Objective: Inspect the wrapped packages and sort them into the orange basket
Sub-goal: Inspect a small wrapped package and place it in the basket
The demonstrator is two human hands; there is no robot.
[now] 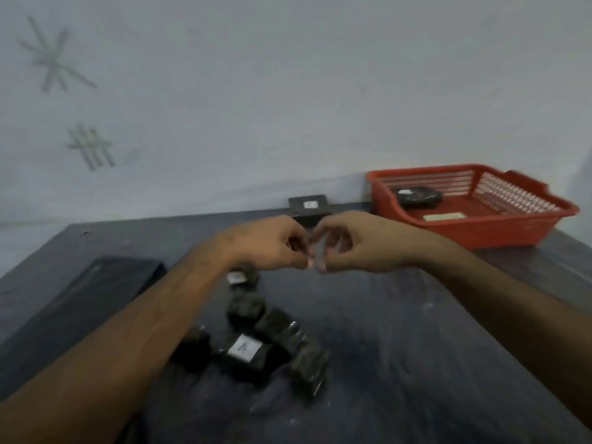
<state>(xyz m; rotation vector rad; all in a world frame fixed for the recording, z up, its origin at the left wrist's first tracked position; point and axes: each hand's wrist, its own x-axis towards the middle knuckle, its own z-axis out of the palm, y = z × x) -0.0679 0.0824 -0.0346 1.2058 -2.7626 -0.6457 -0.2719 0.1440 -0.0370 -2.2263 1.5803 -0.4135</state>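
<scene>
— Sorting's barely begun? One package point(418, 197) lies in the basket point(474, 232).
— Yes; several packages point(246, 328) wait on the table point(416, 331). Left hand point(272, 245) and right hand point(358, 243) meet, fingers curled; whether they pinch anything, I cannot tell.

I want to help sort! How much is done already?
Just started. One package already lies in the basket. The left hand and right hand meet above the table, fingers curled; whether they pinch something is too blurred to tell. About six packages still wait on the table.
</scene>
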